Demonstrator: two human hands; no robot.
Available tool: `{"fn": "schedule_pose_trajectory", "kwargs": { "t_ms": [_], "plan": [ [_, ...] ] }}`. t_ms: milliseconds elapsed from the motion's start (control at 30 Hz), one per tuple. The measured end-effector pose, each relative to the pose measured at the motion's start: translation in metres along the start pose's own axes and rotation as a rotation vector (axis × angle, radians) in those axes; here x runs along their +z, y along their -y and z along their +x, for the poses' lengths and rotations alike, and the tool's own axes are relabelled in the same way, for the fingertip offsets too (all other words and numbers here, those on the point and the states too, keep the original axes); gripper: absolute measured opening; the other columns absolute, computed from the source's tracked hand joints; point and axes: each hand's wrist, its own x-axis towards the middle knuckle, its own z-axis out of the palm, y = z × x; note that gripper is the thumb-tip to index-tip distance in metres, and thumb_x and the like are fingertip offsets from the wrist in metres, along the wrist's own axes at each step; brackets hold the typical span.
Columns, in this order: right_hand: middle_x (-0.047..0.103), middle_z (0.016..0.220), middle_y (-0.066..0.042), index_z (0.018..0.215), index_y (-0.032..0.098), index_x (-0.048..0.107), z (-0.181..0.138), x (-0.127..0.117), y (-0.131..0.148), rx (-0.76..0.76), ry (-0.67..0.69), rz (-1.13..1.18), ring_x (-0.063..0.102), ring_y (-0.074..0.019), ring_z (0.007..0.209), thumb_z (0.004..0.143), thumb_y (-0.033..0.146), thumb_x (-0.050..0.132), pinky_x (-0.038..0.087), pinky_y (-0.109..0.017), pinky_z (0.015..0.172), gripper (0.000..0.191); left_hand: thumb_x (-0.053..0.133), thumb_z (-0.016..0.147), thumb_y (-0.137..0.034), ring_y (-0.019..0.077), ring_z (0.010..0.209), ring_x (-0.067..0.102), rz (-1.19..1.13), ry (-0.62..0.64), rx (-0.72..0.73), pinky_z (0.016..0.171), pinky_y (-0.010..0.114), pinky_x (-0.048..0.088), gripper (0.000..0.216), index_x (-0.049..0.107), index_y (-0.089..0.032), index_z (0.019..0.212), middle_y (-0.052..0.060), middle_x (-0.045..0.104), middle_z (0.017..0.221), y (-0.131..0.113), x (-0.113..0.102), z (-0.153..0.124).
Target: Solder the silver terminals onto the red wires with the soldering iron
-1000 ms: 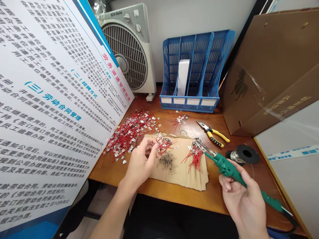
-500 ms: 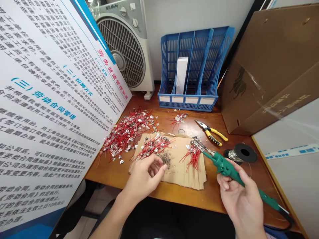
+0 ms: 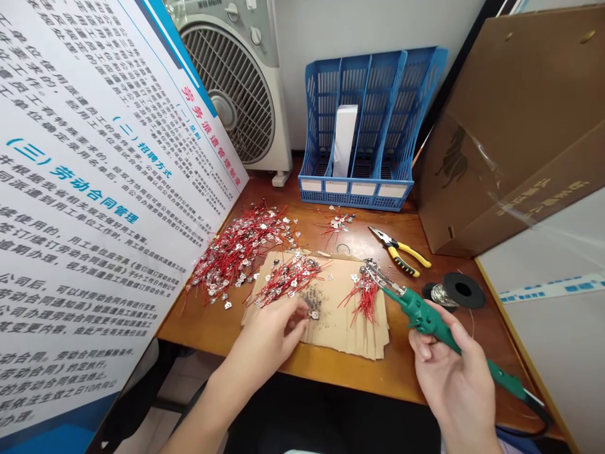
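My left hand is closed in a pinch over the cardboard, with a small metal tab at its fingertips, above a dark sooty patch. Any wire on that tab is hidden by the fingers. In my right hand is a green soldering iron, its metal tip pointing left over a bunch of red-wired metal tabs on the cardboard's right side. Another heap of red-wired tabs lies on the cardboard behind my left hand.
A larger pile of red-wired tabs covers the table's left. Yellow-black pliers and a solder spool lie at right. Behind stand a fan and a blue file rack; a brown box and a printed board flank the table.
My left fingers have closed further and turned slightly down, and the small metal tab now shows at their tips. The soldering iron stays over the right bunch.
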Motion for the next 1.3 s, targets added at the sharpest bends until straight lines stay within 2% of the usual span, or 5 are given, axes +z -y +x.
{"fn": "schedule_pose_trajectory", "kwargs": {
  "t_ms": [233,567,967,1200,1300],
  "plan": [
    [0.076,0.083,-0.004,0.099,0.025,0.094,0.0,-0.002,-0.001,-0.025,0.036,-0.027,0.054,-0.0125,0.06,0.061,0.054,0.108,0.049,-0.021,0.046,0.05,0.062,0.105,-0.02,0.0225,0.089,0.081,0.004,-0.039,0.021,0.081,0.033,0.068,0.016,0.077,-0.022,0.112,0.007,0.083,0.105,0.005,-0.003,-0.005],
    [0.077,0.083,-0.005,0.099,0.025,0.095,-0.001,-0.001,-0.001,-0.036,0.037,-0.051,0.053,-0.0124,0.061,0.054,0.058,0.11,0.048,-0.021,0.046,0.057,0.061,0.107,-0.021,0.0211,0.089,0.082,0.001,-0.077,0.017,0.081,0.032,0.065,0.017,0.078,-0.025,0.106,0.003,0.083,0.101,0.007,-0.008,-0.006],
    [0.072,0.078,-0.003,0.1,0.024,0.095,0.0,0.0,-0.002,-0.046,0.051,-0.07,0.052,-0.0121,0.061,0.056,0.058,0.109,0.048,-0.02,0.046,0.057,0.06,0.108,-0.02,0.0225,0.096,0.082,0.042,-0.088,0.07,0.087,0.033,0.067,0.02,0.078,-0.026,0.112,0.004,0.084,0.107,0.009,-0.011,-0.011],
    [0.075,0.083,-0.005,0.106,0.025,0.094,0.002,-0.006,-0.005,-0.09,0.118,-0.09,0.053,-0.0129,0.063,0.076,0.055,0.099,0.048,-0.021,0.049,0.042,0.062,0.107,-0.018,0.0241,0.098,0.085,0.102,-0.071,0.065,0.088,0.035,0.068,0.02,0.081,-0.025,0.11,0.004,0.087,0.107,0.01,-0.01,-0.011],
    [0.076,0.086,-0.006,0.107,0.025,0.094,0.003,-0.007,-0.006,-0.096,0.122,-0.093,0.053,-0.013,0.063,0.079,0.054,0.098,0.048,-0.022,0.049,0.041,0.064,0.106,-0.017,0.0239,0.097,0.086,0.095,-0.062,0.067,0.089,0.035,0.069,0.02,0.081,-0.025,0.11,0.004,0.088,0.107,0.01,-0.009,-0.012]
  ]
}}
